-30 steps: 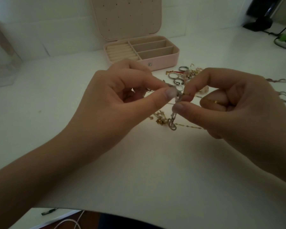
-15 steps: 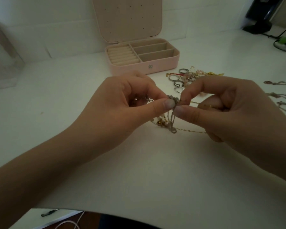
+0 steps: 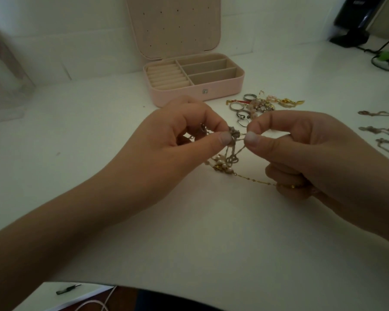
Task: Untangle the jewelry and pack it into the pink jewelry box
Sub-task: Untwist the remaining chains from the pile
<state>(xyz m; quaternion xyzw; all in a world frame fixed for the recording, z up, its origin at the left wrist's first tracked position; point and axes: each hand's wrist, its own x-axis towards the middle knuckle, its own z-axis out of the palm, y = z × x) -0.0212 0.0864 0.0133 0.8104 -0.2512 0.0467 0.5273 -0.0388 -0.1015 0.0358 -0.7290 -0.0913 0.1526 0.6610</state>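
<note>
Above the white table (image 3: 189,232), the left hand (image 3: 166,140) pinches a knot of tangled chains (image 3: 233,142) between thumb and forefinger. The right hand (image 3: 301,149) pinches a strand just beside it. The pink jewelry box (image 3: 211,92) stands open beyond them.

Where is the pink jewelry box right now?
In the head view the pink jewelry box sits open at the far middle of the white table, lid up near the wall, just beyond the left hand and left of the loose rings.
</note>
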